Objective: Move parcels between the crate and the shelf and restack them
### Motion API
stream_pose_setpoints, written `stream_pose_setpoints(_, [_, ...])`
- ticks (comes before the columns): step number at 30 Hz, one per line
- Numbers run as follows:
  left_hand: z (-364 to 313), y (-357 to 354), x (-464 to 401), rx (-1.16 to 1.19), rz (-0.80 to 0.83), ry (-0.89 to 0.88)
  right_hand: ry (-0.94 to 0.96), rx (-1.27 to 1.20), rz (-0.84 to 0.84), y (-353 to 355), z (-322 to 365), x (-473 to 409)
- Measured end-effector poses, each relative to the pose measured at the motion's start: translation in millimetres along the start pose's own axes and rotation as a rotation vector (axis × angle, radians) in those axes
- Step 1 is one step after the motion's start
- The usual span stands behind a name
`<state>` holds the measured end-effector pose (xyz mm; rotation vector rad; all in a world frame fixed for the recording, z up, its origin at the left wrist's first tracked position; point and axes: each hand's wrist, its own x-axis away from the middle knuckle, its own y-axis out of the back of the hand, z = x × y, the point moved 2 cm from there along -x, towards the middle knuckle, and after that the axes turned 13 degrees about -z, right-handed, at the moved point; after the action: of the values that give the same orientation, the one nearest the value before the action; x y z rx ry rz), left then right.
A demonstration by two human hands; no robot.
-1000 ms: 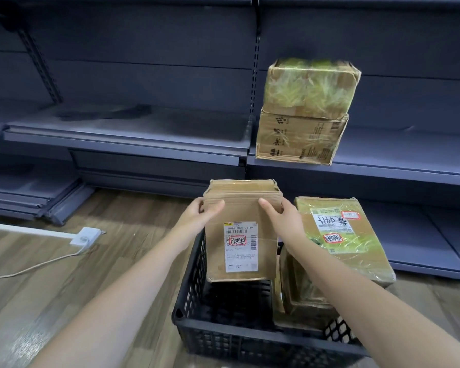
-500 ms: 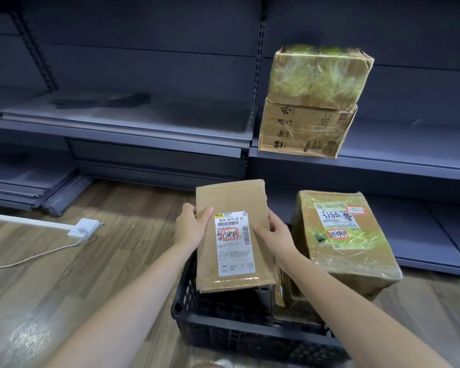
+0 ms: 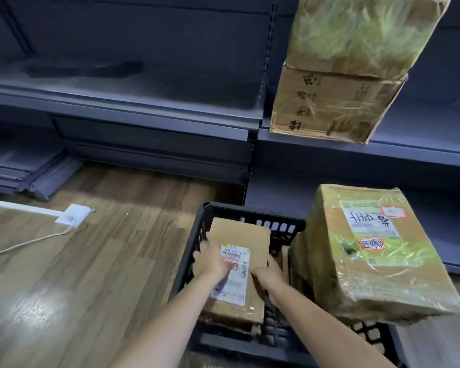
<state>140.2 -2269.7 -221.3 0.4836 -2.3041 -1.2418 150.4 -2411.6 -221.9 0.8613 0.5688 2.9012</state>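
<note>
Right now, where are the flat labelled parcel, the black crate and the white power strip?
flat labelled parcel [image 3: 246, 243], head view, bare cardboard top right of its label.
black crate [image 3: 252, 212], head view, far rim.
white power strip [image 3: 73, 215], head view, top face, on the floor.

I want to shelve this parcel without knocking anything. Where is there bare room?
Bare: the shelf left of the stacked boxes, and the lower shelf behind the wrapped parcel. Crowded: the crate, where both hands hold the flat parcel.
</note>
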Motion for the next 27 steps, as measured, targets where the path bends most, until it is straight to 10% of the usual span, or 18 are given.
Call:
stream_pose_setpoints(19, [65,-108,-60,-0.188,0.207,-0.176,0.062,0.027,0.097,-48,-64,-80])
stream_pose_setpoints(27, [69,-115,-67,-0.274,0.171,-0.215,0.172,0.531,0.133,-61,-87,-95])
